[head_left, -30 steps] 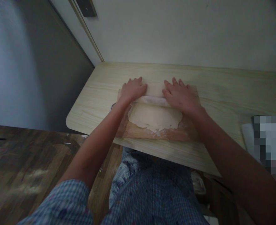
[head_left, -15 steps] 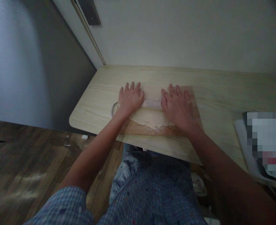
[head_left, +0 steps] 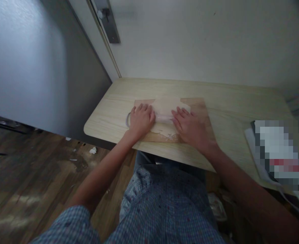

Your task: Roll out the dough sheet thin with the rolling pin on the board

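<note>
A pale worktop (head_left: 230, 112) is carrying a board (head_left: 202, 110), whose metal ring (head_left: 126, 120) is pointing to the worktop's left edge. The left hand (head_left: 141, 118) is lying flat on the rolling pin (head_left: 163, 118), fingers stretched, not wrapping it. The pin is crossing the dough sheet (head_left: 168, 105). The right hand (head_left: 188, 127) is lying likewise, fingers slightly spread. By the worktop's front right corner, a pixelated object (head_left: 276, 145) is lying.

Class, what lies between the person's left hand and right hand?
In the head view, a pale rolling pin lies there, across flat dough.
</note>
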`<state>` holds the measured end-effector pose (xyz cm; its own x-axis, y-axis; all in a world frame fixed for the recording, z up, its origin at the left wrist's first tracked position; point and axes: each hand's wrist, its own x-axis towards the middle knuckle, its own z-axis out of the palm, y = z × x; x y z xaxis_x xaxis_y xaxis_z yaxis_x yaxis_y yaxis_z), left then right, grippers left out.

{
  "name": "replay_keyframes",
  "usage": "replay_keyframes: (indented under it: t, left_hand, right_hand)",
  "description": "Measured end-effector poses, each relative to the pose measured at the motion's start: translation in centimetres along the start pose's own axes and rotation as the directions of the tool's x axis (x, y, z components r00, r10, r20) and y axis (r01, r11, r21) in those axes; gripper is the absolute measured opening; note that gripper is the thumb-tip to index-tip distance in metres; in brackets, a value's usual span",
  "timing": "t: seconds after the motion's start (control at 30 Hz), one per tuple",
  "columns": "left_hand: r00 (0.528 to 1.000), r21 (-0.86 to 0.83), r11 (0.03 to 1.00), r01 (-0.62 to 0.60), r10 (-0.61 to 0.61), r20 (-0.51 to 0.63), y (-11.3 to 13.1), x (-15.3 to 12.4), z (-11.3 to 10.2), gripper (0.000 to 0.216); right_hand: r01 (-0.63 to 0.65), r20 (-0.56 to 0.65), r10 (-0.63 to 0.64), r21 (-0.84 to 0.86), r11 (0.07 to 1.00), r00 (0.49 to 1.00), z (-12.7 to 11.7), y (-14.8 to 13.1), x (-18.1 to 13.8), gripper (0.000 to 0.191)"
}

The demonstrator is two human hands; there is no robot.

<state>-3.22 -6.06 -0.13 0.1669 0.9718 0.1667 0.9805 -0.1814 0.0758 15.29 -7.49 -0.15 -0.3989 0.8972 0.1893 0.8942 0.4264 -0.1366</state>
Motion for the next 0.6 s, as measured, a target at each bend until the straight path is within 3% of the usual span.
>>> replay_keyframes:
  t: [0.23,0.43,0.6]
  left_hand:
    - [0.981,0.02,1.0,-0.006,0.002,0.192,-2.3,2.6,-1.5,0.044]
    - [0.947,-0.018,0.977,-0.211,0.209,0.244,-3.8,4.4,-0.5,0.05]
    - [0.875,-0.033,0.934,-0.355,0.344,0.341,-4.4,5.7,0.0,0.053]
  right_hand:
    - [0.013,0.075,-0.013,0.002,1.0,0.997,-0.7,4.3,2.1,0.05]
    - [0.185,0.107,-0.19,0.059,0.981,0.976,0.5,6.1,3.3,0.055]
    - [0.328,0.198,-0.342,0.097,0.94,0.919,0.7,6.5,4.6,0.055]
